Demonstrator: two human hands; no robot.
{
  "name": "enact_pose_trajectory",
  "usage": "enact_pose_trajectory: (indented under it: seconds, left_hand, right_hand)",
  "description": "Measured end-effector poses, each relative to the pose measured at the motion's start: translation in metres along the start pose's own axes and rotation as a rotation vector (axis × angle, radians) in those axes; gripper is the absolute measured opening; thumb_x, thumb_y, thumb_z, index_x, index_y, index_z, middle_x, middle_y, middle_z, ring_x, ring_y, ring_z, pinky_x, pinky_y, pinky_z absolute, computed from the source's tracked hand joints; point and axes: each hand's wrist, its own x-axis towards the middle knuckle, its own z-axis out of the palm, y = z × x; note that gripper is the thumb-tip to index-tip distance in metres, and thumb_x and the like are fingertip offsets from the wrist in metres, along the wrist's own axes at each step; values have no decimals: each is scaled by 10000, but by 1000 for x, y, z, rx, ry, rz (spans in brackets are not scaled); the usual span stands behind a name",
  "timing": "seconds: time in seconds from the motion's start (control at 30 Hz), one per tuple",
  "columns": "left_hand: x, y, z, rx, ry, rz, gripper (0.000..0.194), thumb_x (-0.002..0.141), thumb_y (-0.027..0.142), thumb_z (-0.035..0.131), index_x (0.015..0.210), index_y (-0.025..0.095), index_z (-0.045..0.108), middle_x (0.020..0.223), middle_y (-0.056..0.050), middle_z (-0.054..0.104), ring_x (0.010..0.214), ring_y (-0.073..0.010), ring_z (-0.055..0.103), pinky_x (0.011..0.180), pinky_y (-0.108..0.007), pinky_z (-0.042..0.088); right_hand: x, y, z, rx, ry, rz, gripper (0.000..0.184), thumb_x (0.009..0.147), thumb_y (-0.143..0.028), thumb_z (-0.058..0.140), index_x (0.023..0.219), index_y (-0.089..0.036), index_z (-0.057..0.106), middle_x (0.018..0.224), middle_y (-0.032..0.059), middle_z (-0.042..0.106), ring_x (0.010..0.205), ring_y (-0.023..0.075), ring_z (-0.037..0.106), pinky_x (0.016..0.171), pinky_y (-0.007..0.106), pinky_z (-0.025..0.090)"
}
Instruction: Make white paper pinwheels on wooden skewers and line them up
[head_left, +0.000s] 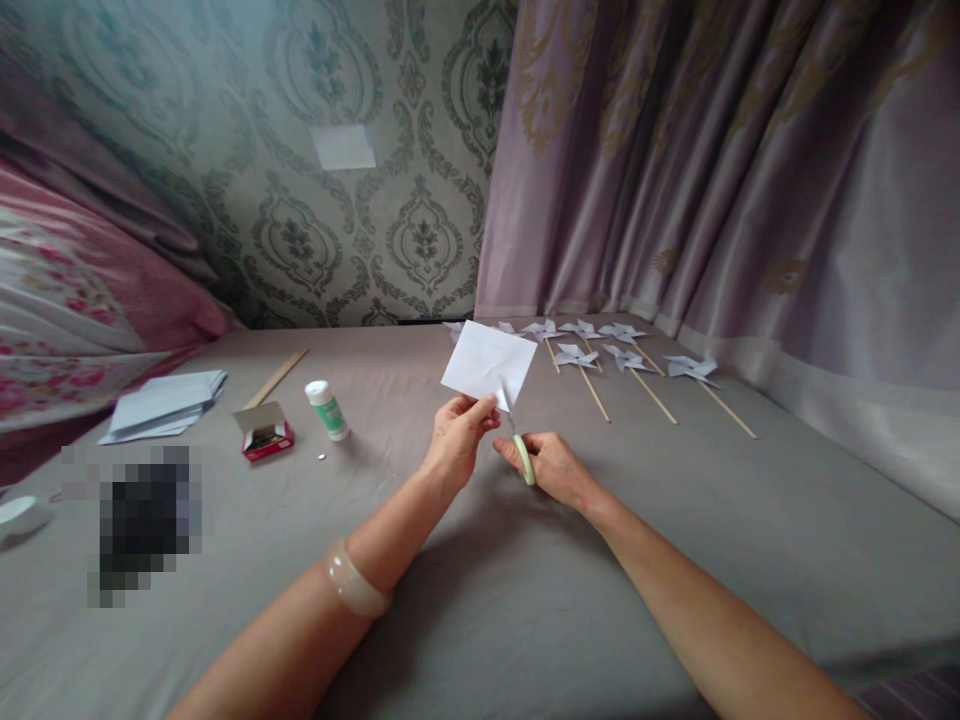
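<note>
A white square of paper (pixel 487 358) is held up over the cloth-covered surface, its lower corner pinched in my left hand (pixel 461 432). My right hand (pixel 553 465) grips a pair of scissors with pale green handles (pixel 524 460). The metal blades reach up to the paper's lower right part, where a cut line shows near the corner. Fingers of my right hand are partly hidden behind the handle loops. Beyond the paper, several white paper pinwheels (pixel 576 357) on thin sticks lie spread out, a few of them partly covered by the sheet.
At the left are a stack of white paper (pixel 161 402), thin wooden sticks (pixel 277 378), an open red box (pixel 268 440) and a white-and-green glue bottle (pixel 328 411). A pixelated dark patch covers something nearer. Purple curtains (pixel 637 150) hang along the right.
</note>
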Motion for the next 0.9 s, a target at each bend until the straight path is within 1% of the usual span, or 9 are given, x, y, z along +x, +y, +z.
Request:
enact_pose_trajectory:
  seconds: [0.2,0.63,0.9]
  left_hand:
    - [1,0,-1,-7,1,7,253,574,254,782,605,132,563,575,5,580,554,-83,534,574,-226,409]
    - [1,1,-1,-16,7,-3,228,579,225,775,617,118,576,565,5,580,536,-74,531,557,-210,401]
    - [-1,5,1,-55,18,-49,190,591,173,750,627,116,572,567,6,576,528,-72,532,557,-210,401]
  right_hand:
    - [0,2,1,-3,19,5,548,687,-676,549,496,-190,385,529,-45,297,527,86,288,478,252,213]
    - [0,3,0,9,12,7,511,711,-617,563,498,-189,381,528,-46,283,526,85,275,488,256,191]
    - [1,4,0,24,2,7,511,711,-612,567,508,-190,364,532,-50,276,533,83,273,493,251,194]
